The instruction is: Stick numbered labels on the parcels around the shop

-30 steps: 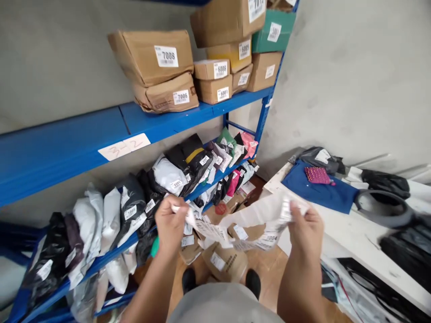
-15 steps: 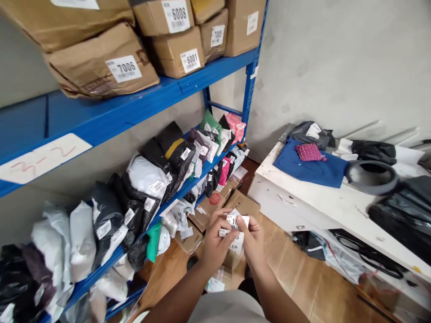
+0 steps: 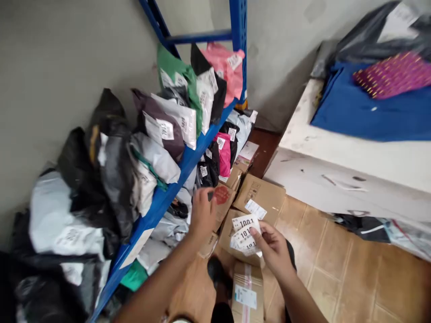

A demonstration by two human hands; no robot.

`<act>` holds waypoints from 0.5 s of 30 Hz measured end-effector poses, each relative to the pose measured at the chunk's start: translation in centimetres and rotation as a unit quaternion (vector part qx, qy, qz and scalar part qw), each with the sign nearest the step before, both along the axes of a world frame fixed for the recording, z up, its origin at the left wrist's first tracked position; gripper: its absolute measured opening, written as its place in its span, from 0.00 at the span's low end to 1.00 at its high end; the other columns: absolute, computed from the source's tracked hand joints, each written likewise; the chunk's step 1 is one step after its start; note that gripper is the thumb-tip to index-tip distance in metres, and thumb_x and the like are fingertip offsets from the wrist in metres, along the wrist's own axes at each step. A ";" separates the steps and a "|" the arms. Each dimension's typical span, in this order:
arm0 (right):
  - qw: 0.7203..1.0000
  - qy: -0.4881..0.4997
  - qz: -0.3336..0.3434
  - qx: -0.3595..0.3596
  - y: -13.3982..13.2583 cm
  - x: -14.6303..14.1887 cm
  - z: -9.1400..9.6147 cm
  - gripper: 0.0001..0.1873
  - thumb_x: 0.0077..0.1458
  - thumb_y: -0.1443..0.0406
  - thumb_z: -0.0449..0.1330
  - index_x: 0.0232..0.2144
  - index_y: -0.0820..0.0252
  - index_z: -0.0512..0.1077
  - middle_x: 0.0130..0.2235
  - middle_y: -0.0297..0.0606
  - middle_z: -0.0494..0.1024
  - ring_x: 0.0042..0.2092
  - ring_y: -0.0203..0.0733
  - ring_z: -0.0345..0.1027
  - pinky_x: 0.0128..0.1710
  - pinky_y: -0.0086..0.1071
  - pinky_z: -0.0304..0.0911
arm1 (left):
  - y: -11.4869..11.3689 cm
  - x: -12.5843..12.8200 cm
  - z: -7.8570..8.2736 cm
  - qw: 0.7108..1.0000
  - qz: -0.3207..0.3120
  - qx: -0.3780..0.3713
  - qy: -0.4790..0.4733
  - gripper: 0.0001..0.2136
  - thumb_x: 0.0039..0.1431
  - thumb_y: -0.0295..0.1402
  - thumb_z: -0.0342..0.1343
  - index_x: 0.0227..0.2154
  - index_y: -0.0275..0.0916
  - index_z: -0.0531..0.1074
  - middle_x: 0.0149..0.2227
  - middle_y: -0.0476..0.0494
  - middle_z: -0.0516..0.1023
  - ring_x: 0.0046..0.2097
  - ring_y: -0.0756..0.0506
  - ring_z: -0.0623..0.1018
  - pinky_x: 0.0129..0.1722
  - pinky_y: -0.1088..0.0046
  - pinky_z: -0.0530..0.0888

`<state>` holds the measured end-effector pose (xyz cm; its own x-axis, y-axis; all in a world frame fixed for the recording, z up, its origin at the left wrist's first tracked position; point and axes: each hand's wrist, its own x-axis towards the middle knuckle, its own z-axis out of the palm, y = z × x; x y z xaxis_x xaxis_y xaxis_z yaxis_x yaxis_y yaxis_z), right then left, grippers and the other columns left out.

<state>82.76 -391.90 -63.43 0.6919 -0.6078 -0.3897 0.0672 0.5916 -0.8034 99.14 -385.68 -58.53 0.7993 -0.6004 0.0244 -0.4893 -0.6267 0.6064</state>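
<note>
My right hand (image 3: 274,249) is closed on a folded stack of white number labels (image 3: 245,231), printed with digits like 1001, held low over the floor boxes. My left hand (image 3: 202,213) has come off the labels and reaches toward the lower blue shelf (image 3: 183,168), with its fingers loosely extended near a cardboard box with a red round mark (image 3: 221,196). Nothing is in the left hand. Labelled poly mailer parcels (image 3: 158,134) in black, white, grey, green and pink lean in a row on the shelf.
Several cardboard boxes (image 3: 261,197) lie on the tiled floor under my hands. A white table (image 3: 336,157) stands at right with a blue cloth (image 3: 363,107) and a magenta item (image 3: 393,74) on it. Black bags lie under the table.
The view has dropped and moved closer to the lower shelf. My left hand let go of the labels and moved left toward the shelf; my right hand kept the stack.
</note>
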 end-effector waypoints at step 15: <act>0.990 -0.100 0.064 0.072 4.5 8.0 -16.4 0.11 0.57 0.57 0.61 0.37 0.57 0.73 0.34 0.37 0.80 0.33 0.37 0.74 0.37 0.31 0.70 | 2.1 17.4 -12.5 0.813 -0.150 0.440 -0.350 0.25 0.59 0.20 0.39 0.59 0.16 0.59 0.60 0.21 0.63 0.67 0.35 0.54 0.64 0.54 0.51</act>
<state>90.80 -387.38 -79.79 0.8311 -0.4592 -0.3137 0.1335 0.7123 -0.6890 116.50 -383.56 -71.06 0.5890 -0.7970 -0.1338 -0.7322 -0.4562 -0.5057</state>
